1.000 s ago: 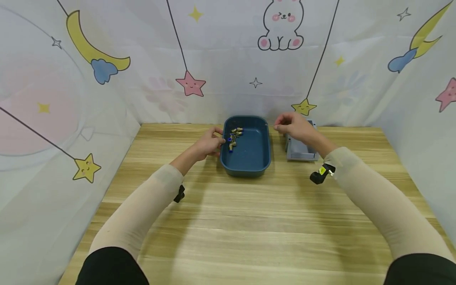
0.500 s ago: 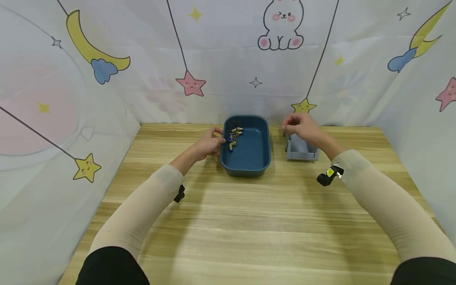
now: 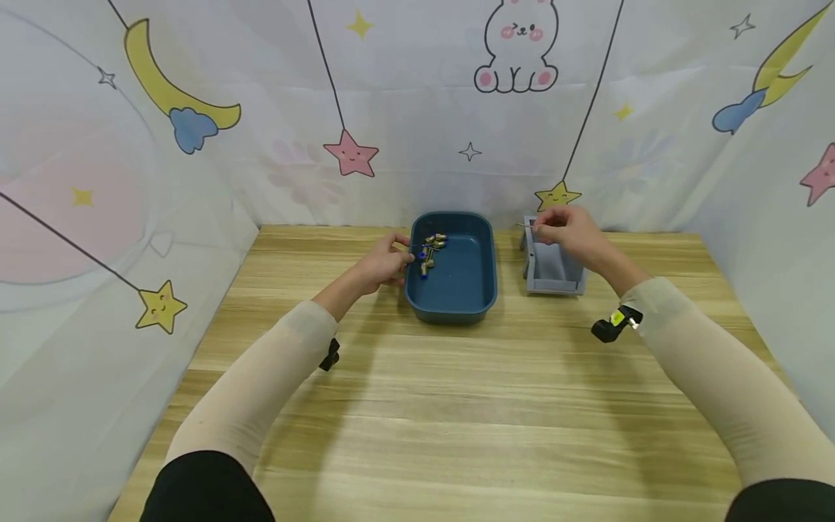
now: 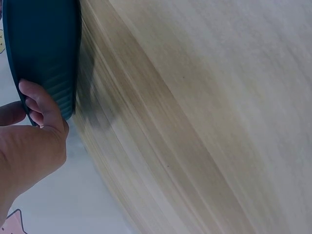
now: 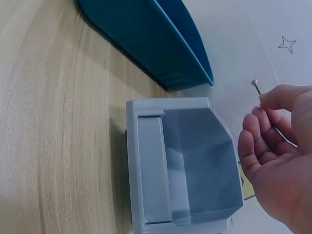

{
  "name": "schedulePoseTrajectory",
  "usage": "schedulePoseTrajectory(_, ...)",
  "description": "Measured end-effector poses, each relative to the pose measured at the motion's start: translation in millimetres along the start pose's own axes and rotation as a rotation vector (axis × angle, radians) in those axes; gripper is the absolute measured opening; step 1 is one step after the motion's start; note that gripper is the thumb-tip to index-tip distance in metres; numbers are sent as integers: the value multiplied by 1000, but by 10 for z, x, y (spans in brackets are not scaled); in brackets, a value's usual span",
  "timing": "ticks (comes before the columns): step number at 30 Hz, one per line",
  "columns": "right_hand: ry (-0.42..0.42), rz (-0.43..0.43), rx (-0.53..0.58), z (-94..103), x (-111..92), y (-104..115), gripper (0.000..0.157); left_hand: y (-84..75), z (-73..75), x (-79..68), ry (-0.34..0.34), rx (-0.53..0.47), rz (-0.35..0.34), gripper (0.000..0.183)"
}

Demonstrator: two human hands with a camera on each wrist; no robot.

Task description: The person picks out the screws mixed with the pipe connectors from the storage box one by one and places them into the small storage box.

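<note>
My left hand (image 3: 383,262) grips the left wall of a dark blue plastic bin (image 3: 450,316), thumb over the rim and fingers outside. The left wrist view shows the fingers (image 4: 43,100) curled against the bin's ribbed wall. Several brass fittings (image 3: 428,255), some with blue ends, lie along the bin's left side. My right hand (image 3: 566,230) pinches a thin metal screw (image 5: 256,86) between thumb and index finger, its flat head pointing away from the hand. That hand hovers over the back part of a small grey plastic parts bin (image 5: 152,165), whose visible inside is bare.
The grey bin stands just right of the blue bin on a wood-grain table (image 3: 443,420). Behind and on both sides hangs a white printed cloth (image 3: 417,109), close to the table's back edge.
My right hand has moved right with the screw, from the blue bin's right rim to over the grey bin. My left hand keeps its grip on the blue bin.
</note>
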State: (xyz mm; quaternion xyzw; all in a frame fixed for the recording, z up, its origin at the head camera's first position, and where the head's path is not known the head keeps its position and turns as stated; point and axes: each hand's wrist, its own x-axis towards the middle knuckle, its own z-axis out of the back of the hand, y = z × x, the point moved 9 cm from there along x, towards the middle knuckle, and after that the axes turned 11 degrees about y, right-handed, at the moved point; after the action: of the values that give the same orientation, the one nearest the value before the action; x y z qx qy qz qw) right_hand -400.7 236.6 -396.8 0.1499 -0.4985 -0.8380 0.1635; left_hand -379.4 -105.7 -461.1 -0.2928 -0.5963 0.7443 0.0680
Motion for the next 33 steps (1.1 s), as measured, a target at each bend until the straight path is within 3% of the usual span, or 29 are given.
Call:
schedulePoseTrajectory(25, -71, -10, 59, 334, -209, -159, 22, -14, 2, -16, 9, 6, 1, 42)
schedulePoseTrajectory(33, -74, -17, 66, 432, -248, -307, 19, 10, 3, 13, 10, 0, 2, 42)
